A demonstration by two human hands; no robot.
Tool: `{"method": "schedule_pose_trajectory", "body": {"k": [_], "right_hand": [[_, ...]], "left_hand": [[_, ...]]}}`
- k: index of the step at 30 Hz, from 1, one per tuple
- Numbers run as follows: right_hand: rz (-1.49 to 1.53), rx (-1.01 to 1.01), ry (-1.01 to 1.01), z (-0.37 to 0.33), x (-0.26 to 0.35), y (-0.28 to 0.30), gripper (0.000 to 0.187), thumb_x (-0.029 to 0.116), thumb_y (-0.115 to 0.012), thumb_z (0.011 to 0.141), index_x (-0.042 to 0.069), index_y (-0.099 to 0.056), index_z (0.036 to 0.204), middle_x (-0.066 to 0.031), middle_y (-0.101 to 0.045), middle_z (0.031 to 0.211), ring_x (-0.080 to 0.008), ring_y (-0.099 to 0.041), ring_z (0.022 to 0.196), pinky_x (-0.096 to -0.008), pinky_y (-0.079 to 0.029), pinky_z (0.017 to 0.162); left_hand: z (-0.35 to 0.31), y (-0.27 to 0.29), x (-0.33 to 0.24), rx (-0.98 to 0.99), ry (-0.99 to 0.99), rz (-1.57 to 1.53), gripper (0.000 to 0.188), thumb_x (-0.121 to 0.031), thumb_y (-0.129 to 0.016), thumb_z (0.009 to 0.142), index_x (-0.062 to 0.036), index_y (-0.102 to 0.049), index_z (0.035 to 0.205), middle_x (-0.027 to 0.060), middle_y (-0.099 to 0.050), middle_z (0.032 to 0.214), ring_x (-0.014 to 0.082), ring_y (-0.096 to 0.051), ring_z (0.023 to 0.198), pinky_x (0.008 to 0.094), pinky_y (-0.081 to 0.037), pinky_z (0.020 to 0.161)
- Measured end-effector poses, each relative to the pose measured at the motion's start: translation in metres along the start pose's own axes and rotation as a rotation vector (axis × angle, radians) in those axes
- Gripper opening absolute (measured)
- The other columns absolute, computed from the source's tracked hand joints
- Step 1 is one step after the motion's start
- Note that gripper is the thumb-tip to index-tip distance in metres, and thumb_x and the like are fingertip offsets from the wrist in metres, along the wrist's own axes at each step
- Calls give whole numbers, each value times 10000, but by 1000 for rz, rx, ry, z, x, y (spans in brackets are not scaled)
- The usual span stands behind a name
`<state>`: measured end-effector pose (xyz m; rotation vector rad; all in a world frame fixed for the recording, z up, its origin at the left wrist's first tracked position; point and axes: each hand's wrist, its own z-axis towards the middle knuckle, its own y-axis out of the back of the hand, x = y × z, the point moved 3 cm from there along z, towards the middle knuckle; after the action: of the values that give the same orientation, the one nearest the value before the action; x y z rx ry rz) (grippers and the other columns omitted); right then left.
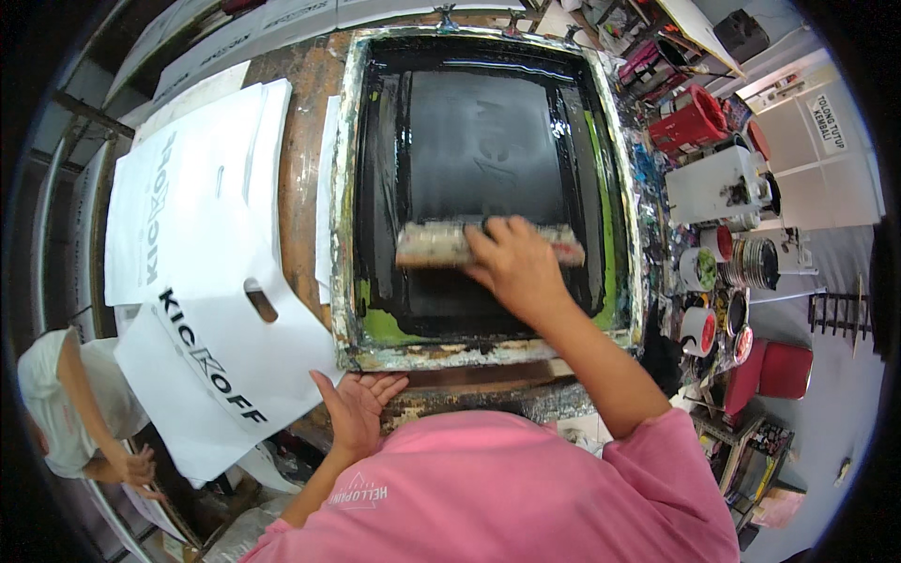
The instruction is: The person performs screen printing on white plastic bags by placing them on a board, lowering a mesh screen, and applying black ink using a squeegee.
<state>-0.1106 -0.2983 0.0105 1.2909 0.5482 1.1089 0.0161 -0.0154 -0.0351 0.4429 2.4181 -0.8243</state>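
Observation:
My right hand (524, 267) grips a squeegee with a worn, paint-spattered handle (427, 246). The squeegee lies crosswise on the black-inked mesh of a screen printing frame (488, 355), slightly blurred by motion. Ink covers most of the mesh, with green strips showing along its sides and lower corners. Palm up, my left hand (358, 411) is at the near left corner of the frame, fingers stretched and thumb apart. Close beside it lies the corner of a white bag (211, 366) with black lettering and a cut-out handle hole. This bag overlaps a stack of white bags (202, 188).
Paint tubs (694, 328) and a red bucket (690, 120) crowd the right side. Clamps (511, 23) stand at the frame's far edge. At lower left another person (80, 403) works beside metal racks (70, 178). A red chair (784, 369) stands farther right.

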Motion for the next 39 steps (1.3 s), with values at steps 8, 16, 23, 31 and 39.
{"method": "schedule_pose_trajectory", "body": {"k": [8,16,23,31,39], "right_hand": [[-169,-171,30,160,-119,-34,320,372,-722,867,123,-673,1062,-79,-625,984,-303,-637,986,-449,-556,766],[14,193,34,153,-105,19,394,442,-622,945,79,-696,1078,-167,-698,981,-395,-667,949,-509,-529,816],[66,288,-122,-43,47,106,309,360,-701,902,102,-655,1065,-152,-607,960,-371,-651,903,-510,-517,776],[-363,-364,-24,-9,87,194,339,351,-653,851,84,-621,1058,-116,-584,941,-301,-577,984,-519,-371,965],[-424,-552,160,60,69,263,395,366,-543,955,34,-692,1110,-197,-684,988,-386,-643,950,-457,-449,874]], "left_hand": [[-3,-1,2,-70,19,91,1280,-925,-199,841,186,-118,1471,397,-380,1424,473,-450,1350,532,-410,1128],[-5,-13,-10,79,-22,99,1216,-913,-227,854,140,-232,1462,304,-479,1398,384,-510,1319,487,-407,1139],[-28,-27,-19,170,-179,25,838,-698,-225,1022,73,-442,1268,314,-588,1282,393,-589,1243,499,-458,1090],[-59,-89,-110,694,-844,174,786,-596,-551,985,13,-404,1460,270,-554,1376,390,-558,1294,528,-422,1101],[83,-21,-103,-453,-1056,1328,655,-330,-717,927,98,-501,1375,276,-585,1245,439,-618,1089,482,-487,972]]}}
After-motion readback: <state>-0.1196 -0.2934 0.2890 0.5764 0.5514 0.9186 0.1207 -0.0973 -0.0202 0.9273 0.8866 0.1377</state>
